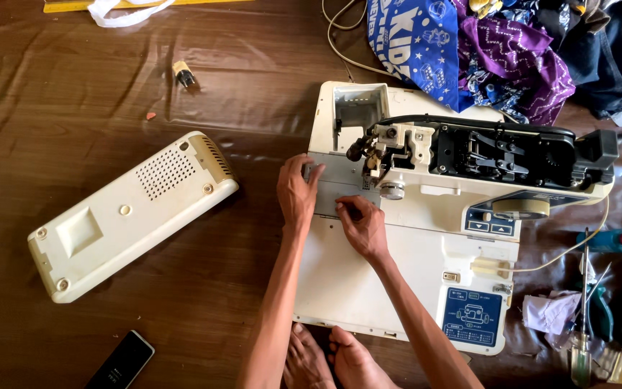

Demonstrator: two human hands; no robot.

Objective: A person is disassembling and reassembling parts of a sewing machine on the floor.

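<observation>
Hands meet on the grey metal plate of the opened sewing machine, which lies on its back on the brown sheet with its long axis running left to right, needle end toward my left. I press my left hand flat on the plate's left edge, likely to steady it, fingers loose and gripping nothing. My right hand pinches something small at the plate's lower edge; what, I cannot tell. The removed cream cover lies well apart, out of the way.
</observation>
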